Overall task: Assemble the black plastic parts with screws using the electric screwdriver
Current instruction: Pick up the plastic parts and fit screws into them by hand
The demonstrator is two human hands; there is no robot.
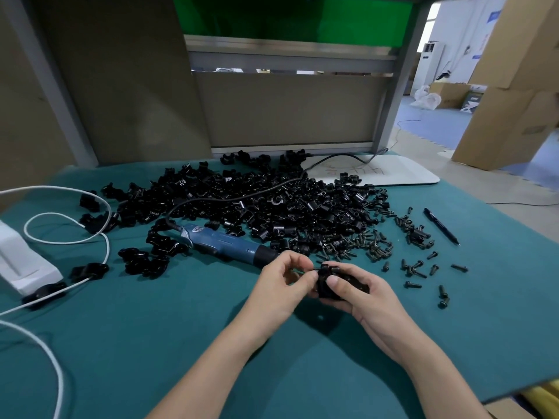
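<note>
**Green desk, one part in hand**

A teal-green desk [181, 343] stands before a grey partition, with cardboard boxes [514, 86] and a blue floor beyond its right edge. A big pile of black parts [272, 201] covers the middle of the desk and reaches to its far edge. A few parts lie apart on the left, among the loops of a white cable [60, 241] that runs past a white device [21, 261] at the left edge.

The blue screwdriver [223, 244] lies flat at the near side of the pile. Its black tip points right, toward the hands, and its black cord [242, 196] trails back over the pile. No hand touches it. Loose screws [375, 243] are scattered right of the pile, thickest near it and thinner toward the near right. A black pen [441, 226] lies beyond them, and a white board [393, 173] rests at the far right corner.

Both hands meet just above the desk, right by the screwdriver's tip. The right hand [360, 294] grips a black part [325, 285], its fingers curled beneath and its thumb pressed on the near face. The left hand [281, 285] has its fingers narrowed to a pinch on a thin dark screw [304, 270], set against the left side of the held part. Whether the screw sits in a hole I cannot tell.
</note>
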